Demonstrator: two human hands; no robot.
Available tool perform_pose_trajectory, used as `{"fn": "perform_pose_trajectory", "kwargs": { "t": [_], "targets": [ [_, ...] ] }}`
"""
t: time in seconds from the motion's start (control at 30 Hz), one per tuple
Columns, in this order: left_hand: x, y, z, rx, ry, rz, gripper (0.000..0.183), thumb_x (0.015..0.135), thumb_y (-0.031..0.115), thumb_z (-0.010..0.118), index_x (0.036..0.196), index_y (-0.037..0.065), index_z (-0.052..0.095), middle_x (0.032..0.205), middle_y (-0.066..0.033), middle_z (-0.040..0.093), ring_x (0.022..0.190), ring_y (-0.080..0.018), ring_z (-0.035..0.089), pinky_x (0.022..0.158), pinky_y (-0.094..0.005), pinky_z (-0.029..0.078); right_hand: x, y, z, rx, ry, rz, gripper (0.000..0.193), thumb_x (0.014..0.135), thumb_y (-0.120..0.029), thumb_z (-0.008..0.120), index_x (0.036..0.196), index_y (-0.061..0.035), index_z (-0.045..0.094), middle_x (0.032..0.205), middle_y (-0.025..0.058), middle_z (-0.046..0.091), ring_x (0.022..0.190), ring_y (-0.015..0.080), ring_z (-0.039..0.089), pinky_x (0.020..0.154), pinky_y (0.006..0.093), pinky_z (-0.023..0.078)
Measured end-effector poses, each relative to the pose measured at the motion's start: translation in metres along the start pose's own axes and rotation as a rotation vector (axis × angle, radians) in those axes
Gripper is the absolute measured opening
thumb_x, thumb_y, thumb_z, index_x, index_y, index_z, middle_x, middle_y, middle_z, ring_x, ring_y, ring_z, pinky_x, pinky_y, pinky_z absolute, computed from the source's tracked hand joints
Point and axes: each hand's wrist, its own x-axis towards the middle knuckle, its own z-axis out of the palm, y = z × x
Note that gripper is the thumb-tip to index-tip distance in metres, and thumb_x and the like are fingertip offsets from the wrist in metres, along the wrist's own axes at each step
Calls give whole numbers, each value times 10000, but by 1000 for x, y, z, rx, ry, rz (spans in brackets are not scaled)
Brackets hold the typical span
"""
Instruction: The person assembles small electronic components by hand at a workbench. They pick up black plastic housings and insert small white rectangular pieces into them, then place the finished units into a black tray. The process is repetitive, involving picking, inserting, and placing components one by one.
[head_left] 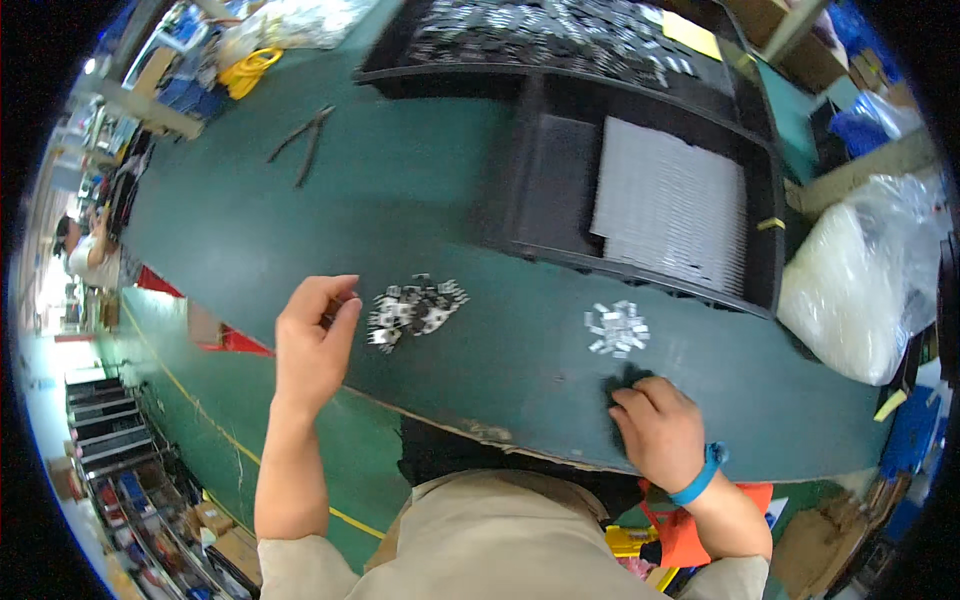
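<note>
Though heaped in two places, lies loose on green

Shows green floor (365, 450) at left, below a green tabletop (490, 370) set with a black tray (565, 165) of ribbed pale rows (670, 195). Bears, left of centre, a jumbled pile of silvery and dark parts (415, 308); further right, a smaller pile of pale oblongs (618, 328). Reaches with left hand (313, 325) beside the first, narrowed at thumb and forefinger; with right hand (665, 425) near the second, curled downward. Cannot tell of anything held in either.

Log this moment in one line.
left hand: beside black-and-silver parts, grip unclear | right hand: near small silvery pieces, grip unclear | pliers: lying, handles spread
</note>
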Motion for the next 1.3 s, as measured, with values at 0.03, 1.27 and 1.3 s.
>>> {"fn": "perform_pose_trajectory", "kwargs": {
  "t": [0.03, 1.27, 1.3],
  "targets": [
    [-2, -8, -3, 38, -28, 19, 328, 848, 15, 711, 1172, -6, 661, 1048, -127, 638, 907, -216, 627, 804, -322, 509, 0, 3, 1, -19, -17, -17, 186, 806, -103, 714, 985, -77, 670, 894, 126, 616, 798, 329, 643, 682, 443, 540],
    [-57, 15, 65, -606, -247, -37, 158, 910, 59, 717, 1052, -12, 715, 868, -43, 674, 701, -90, 579, 628, -247, 466, 97, -86, 46, 270, -34, -132, 370, 793, -92, 774, 1146, -76, 665, 1043, 145, 597, 914, 352, 646, 777, 423, 548],
    [-59, 17, 66, -732, -375, -135, 148, 923, 75, 714, 1039, -18, 716, 857, -32, 683, 681, -73, 570, 611, -236, 457, 93, -90, 43, 304, -47, -146, 370, 793, -89, 772, 1147, -73, 664, 1041, 146, 597, 918, 352, 645, 780, 420, 548]
  ]
}}
